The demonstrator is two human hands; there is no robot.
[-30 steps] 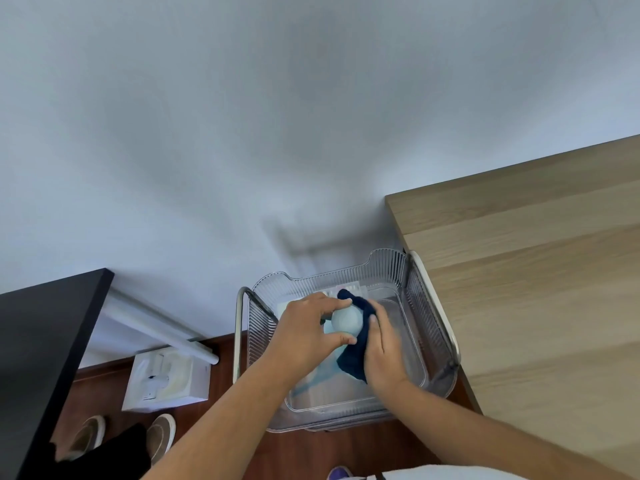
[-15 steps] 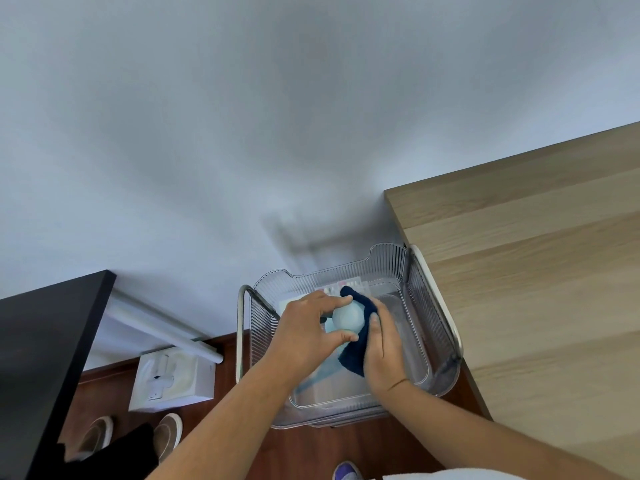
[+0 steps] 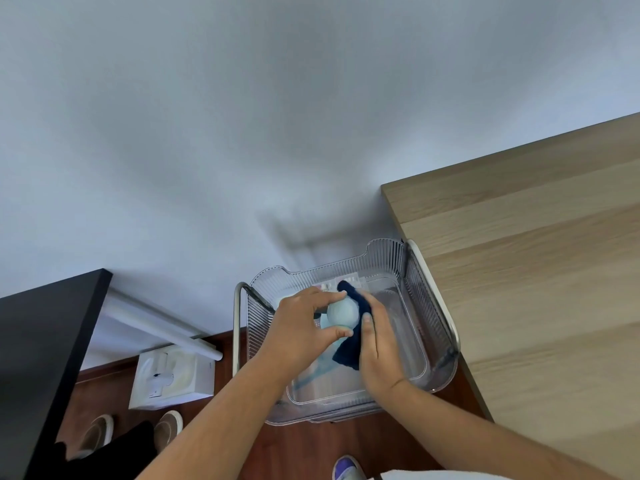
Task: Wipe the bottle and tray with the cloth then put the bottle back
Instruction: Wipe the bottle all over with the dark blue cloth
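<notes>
Beside the wooden counter (image 3: pixel 540 271), your left hand (image 3: pixel 298 337) grips the pale bottle (image 3: pixel 343 313) over the clear tray (image 3: pixel 433 341) while your right hand (image 3: pixel 379 348) presses the dark cloth (image 3: pixel 351 341) against it, so you look mid-wipe, with tray wiping and returning the bottle apparently left.

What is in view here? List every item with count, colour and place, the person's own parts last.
bottle: 1, pale blue, over the tray, held
cloth: 1, dark blue, against the bottle's right side
tray: 1, clear ribbed plastic, on a metal frame by the wall
wooden table: 1, light oak, right
black table: 1, black, left
white box: 1, white, floor by wall
shoes: 2, beige, floor lower left
left hand: 1, gripping the bottle
right hand: 1, pressing the cloth
</notes>
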